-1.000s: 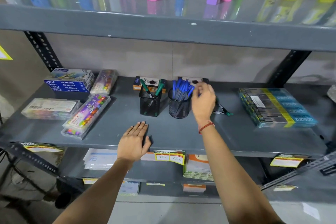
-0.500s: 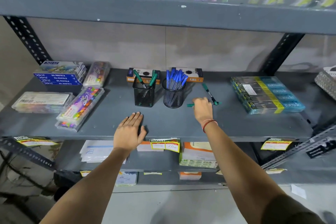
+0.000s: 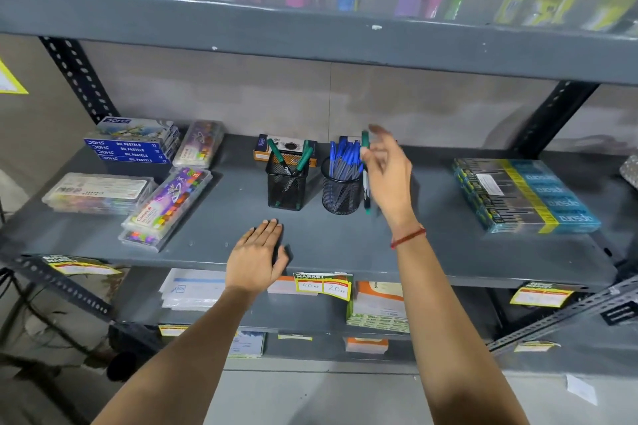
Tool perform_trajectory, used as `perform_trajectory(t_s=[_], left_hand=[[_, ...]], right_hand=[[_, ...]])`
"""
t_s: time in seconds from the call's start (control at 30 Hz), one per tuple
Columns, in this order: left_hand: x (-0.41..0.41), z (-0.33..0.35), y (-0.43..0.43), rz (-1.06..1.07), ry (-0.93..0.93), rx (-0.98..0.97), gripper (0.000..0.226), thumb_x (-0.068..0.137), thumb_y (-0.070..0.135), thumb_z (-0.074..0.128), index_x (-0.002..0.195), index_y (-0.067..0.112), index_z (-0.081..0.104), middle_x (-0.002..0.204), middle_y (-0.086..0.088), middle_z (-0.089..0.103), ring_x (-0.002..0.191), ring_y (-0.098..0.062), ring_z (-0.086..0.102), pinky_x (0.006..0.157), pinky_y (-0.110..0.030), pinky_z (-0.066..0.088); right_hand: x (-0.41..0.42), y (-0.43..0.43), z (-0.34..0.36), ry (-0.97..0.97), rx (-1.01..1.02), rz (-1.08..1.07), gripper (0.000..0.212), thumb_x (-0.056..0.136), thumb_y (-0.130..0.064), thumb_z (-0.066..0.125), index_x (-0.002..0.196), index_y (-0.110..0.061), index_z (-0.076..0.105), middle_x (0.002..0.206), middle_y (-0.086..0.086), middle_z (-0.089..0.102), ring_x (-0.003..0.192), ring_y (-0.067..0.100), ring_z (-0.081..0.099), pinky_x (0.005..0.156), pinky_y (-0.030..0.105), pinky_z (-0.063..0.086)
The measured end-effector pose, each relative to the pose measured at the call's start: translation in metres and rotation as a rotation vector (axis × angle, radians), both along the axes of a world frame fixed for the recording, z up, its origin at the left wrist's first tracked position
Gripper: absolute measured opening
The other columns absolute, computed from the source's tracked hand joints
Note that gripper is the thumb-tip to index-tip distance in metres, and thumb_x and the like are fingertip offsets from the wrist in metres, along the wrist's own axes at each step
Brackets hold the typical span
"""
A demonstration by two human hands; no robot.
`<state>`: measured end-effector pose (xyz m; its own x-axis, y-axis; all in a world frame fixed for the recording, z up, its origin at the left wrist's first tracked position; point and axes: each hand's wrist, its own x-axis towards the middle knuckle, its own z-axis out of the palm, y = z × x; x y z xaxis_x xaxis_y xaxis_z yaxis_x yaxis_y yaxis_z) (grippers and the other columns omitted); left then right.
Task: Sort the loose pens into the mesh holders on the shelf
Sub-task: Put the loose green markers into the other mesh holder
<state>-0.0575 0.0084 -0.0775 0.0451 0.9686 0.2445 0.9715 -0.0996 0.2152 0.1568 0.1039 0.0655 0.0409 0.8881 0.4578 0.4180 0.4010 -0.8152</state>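
Observation:
Two black mesh holders stand on the grey middle shelf (image 3: pixel 345 245). The square holder (image 3: pixel 286 188) has a few green-capped pens in it. The round holder (image 3: pixel 341 195) is packed with blue pens. My right hand (image 3: pixel 388 176) is raised just right of the round holder and grips green pens (image 3: pixel 366 179) that hang nearly upright, caps up. My left hand (image 3: pixel 257 257) lies flat, palm down, at the shelf's front edge, holding nothing.
Crayon and pastel boxes (image 3: pixel 134 145) and clear cases (image 3: pixel 165 207) fill the shelf's left side. A wrapped teal pack (image 3: pixel 524 193) lies at the right. Small boxes (image 3: pixel 286 145) sit behind the holders. The upper shelf (image 3: pixel 310 34) overhangs close above.
My right hand went from the round holder down to the loose green pens on the shelf, closed on them and lifted them up beside that holder. My left hand stayed flat.

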Motion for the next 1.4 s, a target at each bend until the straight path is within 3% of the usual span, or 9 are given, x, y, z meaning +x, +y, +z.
perform_trajectory(t_s=[0.1,0.23,0.3,0.4,0.6,0.8,0.93,1.07,1.4], left_hand=[[-0.001,0.0,0.0,0.0,-0.001,0.004,0.053,0.086,0.035,0.035,0.118,0.004,0.064,0.121,-0.012,0.064,0.113,-0.025,0.059,0.098,-0.041,0.041],[0.0,0.001,0.0,-0.004,-0.009,0.017,0.052,0.084,0.033,0.037,0.115,0.003,0.066,0.118,-0.012,0.065,0.111,-0.024,0.06,0.096,-0.04,0.043],[0.0,0.002,0.0,-0.008,-0.016,0.02,0.052,0.083,0.033,0.037,0.114,0.003,0.066,0.118,-0.012,0.066,0.111,-0.024,0.06,0.096,-0.039,0.044],[0.0,0.002,0.0,-0.013,-0.013,0.024,0.052,0.083,0.033,0.038,0.114,0.003,0.066,0.118,-0.012,0.065,0.111,-0.023,0.06,0.096,-0.039,0.043],[-0.001,0.002,0.001,-0.022,-0.015,0.018,0.052,0.083,0.034,0.038,0.114,0.003,0.066,0.118,-0.011,0.065,0.112,-0.023,0.06,0.095,-0.039,0.044],[-0.001,0.001,0.002,-0.029,-0.018,0.043,0.052,0.083,0.033,0.038,0.113,0.002,0.066,0.117,-0.012,0.066,0.111,-0.024,0.061,0.095,-0.039,0.044],[-0.001,0.0,0.001,-0.023,-0.012,0.048,0.052,0.083,0.032,0.038,0.114,0.002,0.066,0.117,-0.013,0.066,0.111,-0.025,0.06,0.096,-0.039,0.043],[-0.001,0.001,0.001,-0.021,-0.003,0.028,0.052,0.083,0.033,0.037,0.114,0.002,0.066,0.118,-0.013,0.065,0.111,-0.025,0.06,0.097,-0.04,0.043],[0.0,0.001,0.0,-0.013,-0.014,0.018,0.053,0.083,0.033,0.037,0.116,0.002,0.065,0.119,-0.013,0.065,0.112,-0.025,0.06,0.097,-0.039,0.043]], right_hand=[[-0.027,0.016,0.031,0.047,0.144,-0.06,0.033,0.092,-0.003,0.051,0.124,-0.009,0.052,0.093,0.015,0.062,0.077,0.018,0.057,0.068,0.013,0.045],[-0.06,0.035,0.04,0.14,0.142,-0.065,0.027,0.088,0.002,0.051,0.115,-0.002,0.052,0.081,0.017,0.064,0.068,0.027,0.061,0.065,0.026,0.05],[-0.074,0.04,0.028,0.052,0.108,-0.064,0.024,0.087,0.003,0.053,0.111,0.001,0.051,0.078,0.02,0.068,0.069,0.03,0.064,0.065,0.031,0.051],[-0.087,0.04,0.001,-0.106,0.002,-0.069,0.019,0.089,-0.003,0.057,0.107,0.001,0.053,0.08,0.022,0.071,0.07,0.026,0.064,0.06,0.022,0.043],[-0.088,0.033,-0.025,-0.367,-0.129,-0.119,0.024,0.091,-0.016,0.057,0.112,-0.007,0.061,0.111,0.018,0.065,0.112,0.034,0.054,0.083,0.04,0.051],[-0.035,0.054,-0.005,-0.231,-0.012,-0.311,0.019,0.087,-0.016,0.06,0.101,-0.005,0.065,0.101,0.022,0.066,0.094,0.036,0.063,0.072,0.034,0.051],[0.013,0.066,-0.035,-0.354,-0.215,-0.442,0.022,0.086,-0.012,0.054,0.1,0.002,0.062,0.107,0.027,0.063,0.106,0.041,0.057,0.082,0.041,0.05],[0.041,0.061,-0.074,-0.595,-0.505,-0.385,0.034,0.09,-0.015,0.055,0.115,0.007,0.052,0.123,0.028,0.055,0.121,0.042,0.043,0.097,0.047,0.043],[0.046,0.034,-0.081,-0.677,-0.466,-0.398,0.02,0.087,-0.012,0.061,0.099,0.004,0.062,0.102,0.028,0.066,0.101,0.043,0.06,0.078,0.044,0.053]])
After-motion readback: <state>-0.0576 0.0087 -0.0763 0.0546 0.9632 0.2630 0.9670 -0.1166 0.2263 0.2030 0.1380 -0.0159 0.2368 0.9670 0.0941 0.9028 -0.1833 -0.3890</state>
